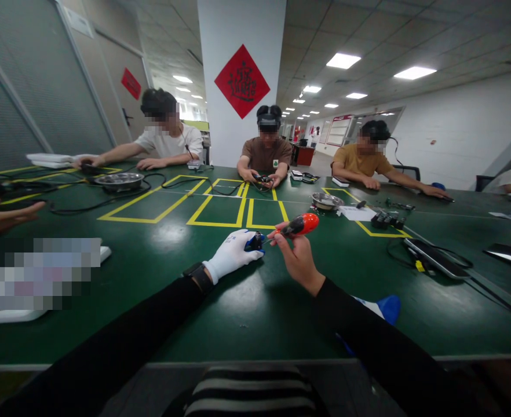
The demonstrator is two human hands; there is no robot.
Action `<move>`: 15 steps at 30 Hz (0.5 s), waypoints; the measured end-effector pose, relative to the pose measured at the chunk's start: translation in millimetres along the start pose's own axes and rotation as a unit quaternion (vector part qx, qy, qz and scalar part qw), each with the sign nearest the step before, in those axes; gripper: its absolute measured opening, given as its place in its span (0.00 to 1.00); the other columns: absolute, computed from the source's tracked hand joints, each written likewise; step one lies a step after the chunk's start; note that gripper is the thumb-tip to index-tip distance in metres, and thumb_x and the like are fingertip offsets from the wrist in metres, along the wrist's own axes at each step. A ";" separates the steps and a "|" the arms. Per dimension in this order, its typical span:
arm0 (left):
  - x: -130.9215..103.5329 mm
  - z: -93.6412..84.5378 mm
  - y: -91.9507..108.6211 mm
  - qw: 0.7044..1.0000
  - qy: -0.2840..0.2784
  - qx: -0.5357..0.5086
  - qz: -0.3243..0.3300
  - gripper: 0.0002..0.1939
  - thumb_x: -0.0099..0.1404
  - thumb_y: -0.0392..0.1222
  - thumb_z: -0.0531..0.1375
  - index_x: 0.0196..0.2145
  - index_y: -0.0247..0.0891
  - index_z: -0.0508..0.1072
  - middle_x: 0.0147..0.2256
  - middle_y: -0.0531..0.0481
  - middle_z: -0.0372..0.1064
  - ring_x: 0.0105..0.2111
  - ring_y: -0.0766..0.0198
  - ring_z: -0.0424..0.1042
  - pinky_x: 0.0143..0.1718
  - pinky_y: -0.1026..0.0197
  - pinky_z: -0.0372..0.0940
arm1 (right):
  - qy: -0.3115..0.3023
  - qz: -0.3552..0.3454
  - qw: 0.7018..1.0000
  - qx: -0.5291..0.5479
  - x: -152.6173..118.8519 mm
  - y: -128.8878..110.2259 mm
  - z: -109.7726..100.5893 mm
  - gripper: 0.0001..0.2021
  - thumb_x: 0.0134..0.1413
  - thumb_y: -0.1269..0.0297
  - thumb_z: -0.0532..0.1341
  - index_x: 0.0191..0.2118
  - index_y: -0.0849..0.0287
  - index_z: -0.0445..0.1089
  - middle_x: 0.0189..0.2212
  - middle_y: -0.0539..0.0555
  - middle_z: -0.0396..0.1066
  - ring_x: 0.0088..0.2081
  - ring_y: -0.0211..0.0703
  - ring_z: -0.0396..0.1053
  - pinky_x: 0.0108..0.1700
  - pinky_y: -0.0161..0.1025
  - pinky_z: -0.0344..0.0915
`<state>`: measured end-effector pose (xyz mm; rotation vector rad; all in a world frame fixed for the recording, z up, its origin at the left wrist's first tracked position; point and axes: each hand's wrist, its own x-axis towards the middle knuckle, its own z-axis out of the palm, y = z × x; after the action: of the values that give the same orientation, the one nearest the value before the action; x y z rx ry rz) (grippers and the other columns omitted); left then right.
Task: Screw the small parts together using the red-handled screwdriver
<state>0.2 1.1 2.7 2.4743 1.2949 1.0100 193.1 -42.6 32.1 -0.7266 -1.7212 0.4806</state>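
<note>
My left hand (233, 253), in a white glove with blue fingertips, is closed around a small black part (256, 241) whose exact kind I cannot make out. My bare right hand (301, 258) grips a screwdriver (299, 225) with a red and black handle. Its shaft points left, and the tip reaches the black part, though I cannot tell whether it sits in a screw. Both hands are above the green table (238, 324). Under my right forearm lies another white and blue glove (386, 308), partly hidden by the sleeve.
Yellow tape rectangles (216, 223) mark the table. Metal bowls (326, 201) stand to the right and far left, with cables (151, 188) around. Black parts (388, 220) and a dark flat device (435, 259) lie right. Several people sit around; a co-worker's hand (10, 215) reaches in at left.
</note>
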 end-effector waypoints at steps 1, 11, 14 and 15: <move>0.1 -0.1 -0.1 1.000 -0.001 0.000 0.003 0.14 0.55 0.50 0.64 0.36 0.38 0.75 0.35 0.47 0.72 0.39 0.55 0.69 0.43 0.56 0.64 | 0.002 0.000 1.000 0.003 0.1 -0.1 0.0 0.09 0.62 0.58 0.56 0.44 0.57 0.67 0.35 0.54 0.75 0.34 0.45 0.73 0.43 0.44 0.66; -0.5 -2.0 4.1 1.000 -0.003 0.011 0.001 0.15 0.59 0.53 0.60 0.33 0.38 0.73 0.34 0.48 0.71 0.38 0.56 0.69 0.42 0.57 0.64 | -0.001 0.011 1.000 0.002 -0.8 3.3 0.5 0.10 0.63 0.58 0.56 0.44 0.57 0.67 0.34 0.54 0.74 0.35 0.45 0.72 0.43 0.44 0.67; -0.6 -0.8 2.6 1.000 0.004 0.013 0.004 0.14 0.58 0.52 0.62 0.33 0.38 0.73 0.34 0.48 0.71 0.37 0.56 0.69 0.42 0.57 0.64 | 0.001 0.009 1.000 0.005 -0.7 3.1 0.7 0.10 0.62 0.58 0.57 0.44 0.57 0.68 0.34 0.54 0.75 0.35 0.45 0.72 0.43 0.44 0.67; -0.6 -0.4 2.0 1.000 0.004 0.014 0.005 0.14 0.58 0.52 0.62 0.33 0.38 0.73 0.33 0.48 0.71 0.37 0.56 0.69 0.41 0.57 0.64 | 0.002 0.008 1.000 0.005 -0.5 3.2 0.7 0.10 0.62 0.58 0.57 0.44 0.57 0.68 0.34 0.54 0.75 0.35 0.45 0.72 0.43 0.44 0.67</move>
<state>1.1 -0.7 3.5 2.5017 1.3102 1.0128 193.2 -40.6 29.4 -0.7335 -1.7096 0.4978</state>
